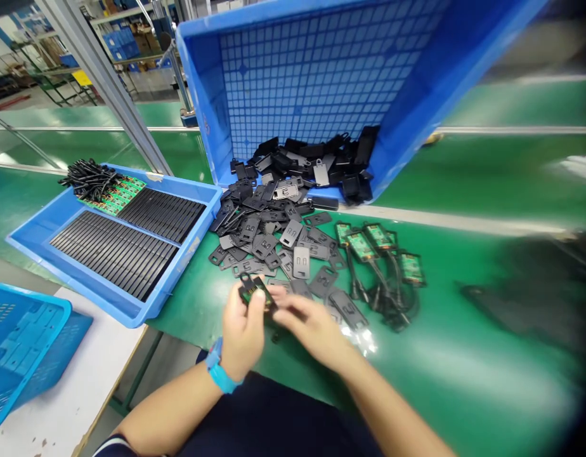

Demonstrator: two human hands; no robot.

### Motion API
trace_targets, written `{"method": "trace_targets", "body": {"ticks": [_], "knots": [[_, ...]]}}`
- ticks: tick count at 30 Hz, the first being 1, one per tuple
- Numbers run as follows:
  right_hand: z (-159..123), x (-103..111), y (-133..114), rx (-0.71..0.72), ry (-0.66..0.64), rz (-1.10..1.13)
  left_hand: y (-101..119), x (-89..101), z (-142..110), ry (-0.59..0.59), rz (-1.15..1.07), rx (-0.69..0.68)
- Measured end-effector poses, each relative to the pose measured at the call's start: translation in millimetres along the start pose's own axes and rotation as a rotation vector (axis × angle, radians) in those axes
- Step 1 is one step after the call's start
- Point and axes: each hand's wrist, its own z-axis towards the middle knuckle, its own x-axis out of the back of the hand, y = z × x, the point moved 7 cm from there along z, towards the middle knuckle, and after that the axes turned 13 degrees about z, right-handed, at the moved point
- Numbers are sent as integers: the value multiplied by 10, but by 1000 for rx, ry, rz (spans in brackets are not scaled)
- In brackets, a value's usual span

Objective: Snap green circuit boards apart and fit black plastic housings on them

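Note:
My left hand (245, 330) grips a small black plastic case (248, 287) with a green circuit board in it, the thumb lying across the board. From the right, my right hand (316, 330) pinches at the near end of the same case; its fingertips are slightly blurred. Just beyond both hands lies a heap of flat black plastic covers (264, 244), many with two slots. To the right of the hands, several cased circuit boards (364, 246) with black cables (390, 295) rest on the green table.
A tilted blue crate (302, 82) holds black cases (316, 152). At left, a blue tray (145, 311) carries rows of black cases (115, 251) and green boards (115, 197) with cables. A blue basket (31, 355) stands at lower left. A dark blurred object (535, 292) is at right.

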Motion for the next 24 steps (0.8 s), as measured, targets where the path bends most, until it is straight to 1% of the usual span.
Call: {"method": "trace_targets", "body": {"ticks": [2, 3, 4, 5, 6, 7, 9, 12, 13, 14, 15, 16, 18, 19, 20, 21, 22, 24], "knots": [[196, 186, -168, 199, -34, -421, -30, 70, 117, -18, -90, 80], [311, 268, -201, 250, -43, -662, -65, 76, 175, -54, -134, 133], [430, 328, -199, 271, -77, -874, -112, 61, 221, -109, -173, 189], [544, 372, -182, 283, -123, -1028, -163, 30, 253, -174, -209, 242], [643, 403, -163, 290, -171, -1128, -216, -8, 268, -236, -248, 289], [722, 420, -155, 303, -215, -1175, -267, -49, 270, -288, -289, 327], [810, 434, -188, 340, -261, -1181, -354, -123, 253, -352, -363, 368], [775, 435, -306, 369, -257, -1172, -415, -194, 221, -364, -428, 354], [725, 433, -362, 371, -230, -1155, -414, -212, 213, -359, -437, 338], [667, 446, -425, 356, -169, -1093, -403, -229, 204, -356, -441, 318], [601, 470, -473, 306, -89, -973, -384, -249, 194, -358, -441, 295], [531, 497, -483, 215, -8, -796, -358, -270, 181, -362, -433, 269], [368, 495, -369, -45, 132, -353, -302, -313, 150, -372, -382, 209], [284, 436, -281, -165, 168, -157, -276, -332, 131, -374, -340, 177], [213, 353, -206, -255, 181, -15, -255, -349, 111, -376, -286, 148], [162, 280, -154, -307, 195, 87, -238, -365, 90, -379, -224, 121], [130, 234, -122, -325, 216, 156, -225, -376, 70, -381, -156, 93], [107, 213, -84, -312, 247, 227, -200, -387, 39, -384, -31, 37]]}}
